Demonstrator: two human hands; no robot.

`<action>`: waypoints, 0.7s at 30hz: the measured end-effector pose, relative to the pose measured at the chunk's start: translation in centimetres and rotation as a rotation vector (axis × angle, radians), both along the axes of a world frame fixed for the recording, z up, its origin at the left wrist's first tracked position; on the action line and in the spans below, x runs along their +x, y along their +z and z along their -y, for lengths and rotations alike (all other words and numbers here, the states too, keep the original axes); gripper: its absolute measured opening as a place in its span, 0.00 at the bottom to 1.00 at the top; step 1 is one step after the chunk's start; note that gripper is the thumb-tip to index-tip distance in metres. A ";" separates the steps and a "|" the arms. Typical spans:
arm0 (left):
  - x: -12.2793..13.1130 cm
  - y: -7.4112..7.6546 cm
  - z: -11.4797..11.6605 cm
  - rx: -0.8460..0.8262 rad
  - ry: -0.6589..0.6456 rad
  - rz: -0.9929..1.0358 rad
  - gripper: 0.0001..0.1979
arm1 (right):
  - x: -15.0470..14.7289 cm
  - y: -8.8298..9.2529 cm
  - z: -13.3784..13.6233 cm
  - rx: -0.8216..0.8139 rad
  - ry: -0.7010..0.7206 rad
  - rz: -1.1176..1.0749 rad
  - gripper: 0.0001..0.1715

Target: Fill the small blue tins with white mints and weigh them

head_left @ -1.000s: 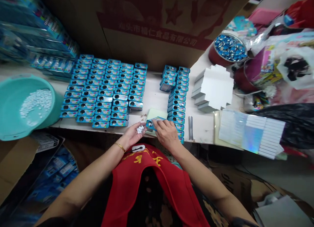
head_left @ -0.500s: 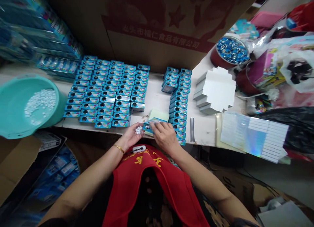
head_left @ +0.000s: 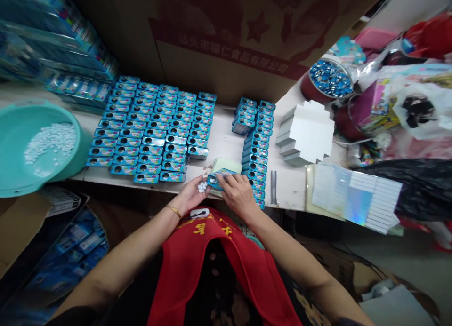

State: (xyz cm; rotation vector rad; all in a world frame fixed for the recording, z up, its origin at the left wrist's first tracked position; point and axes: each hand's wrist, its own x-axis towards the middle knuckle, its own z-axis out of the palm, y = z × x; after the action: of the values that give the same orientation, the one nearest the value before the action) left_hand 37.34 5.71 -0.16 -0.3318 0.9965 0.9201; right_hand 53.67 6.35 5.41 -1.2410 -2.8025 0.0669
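Observation:
My left hand [head_left: 190, 195] is cupped palm up at the table's front edge, with a small heap of white pellets [head_left: 202, 187] lying by its fingers. Just right of it, my right hand [head_left: 239, 196] grips a small blue box [head_left: 214, 179], tilted, its near end at the pellets. White pellets show at that end of the box. Part of the box is hidden under my right fingers. Below and behind it lies a pale green pad [head_left: 228, 165]. More blue boxes [head_left: 148, 142] with dark round openings stand in rows to the left, and another column [head_left: 254, 167] is on the right.
At the far left sits a turquoise basin [head_left: 76, 149] with white pellets. A large carton [head_left: 226, 15] walls off the back. To the right are stacked white card pieces [head_left: 310, 131], a metal strip [head_left: 273, 187], a pot of blue shiny pieces [head_left: 314, 91] and plastic-wrapped sheets [head_left: 356, 194].
The camera view has shifted slightly. My left hand with the pellets has come a little closer to the blue box, while my right hand keeps its grip.

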 end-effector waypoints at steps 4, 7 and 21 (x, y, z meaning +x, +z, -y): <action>-0.3 0.2 0.1 0.033 -0.056 0.001 0.11 | 1.0 -1.5 -0.4 -0.076 -0.095 -0.099 0.25; -1.3 0.0 0.7 0.051 -0.067 0.009 0.11 | 2.4 -3.6 -1.3 -0.136 -0.222 -0.286 0.23; -6.2 -0.9 4.2 -0.014 0.129 -0.100 0.09 | 7.1 -6.3 -2.5 -0.142 -0.424 -0.511 0.26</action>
State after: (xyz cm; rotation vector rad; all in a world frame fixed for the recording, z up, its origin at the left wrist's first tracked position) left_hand 31.11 1.49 -1.03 -0.3684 1.0831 1.0547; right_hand 60.81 8.90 -0.85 -1.5553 -2.0961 0.4864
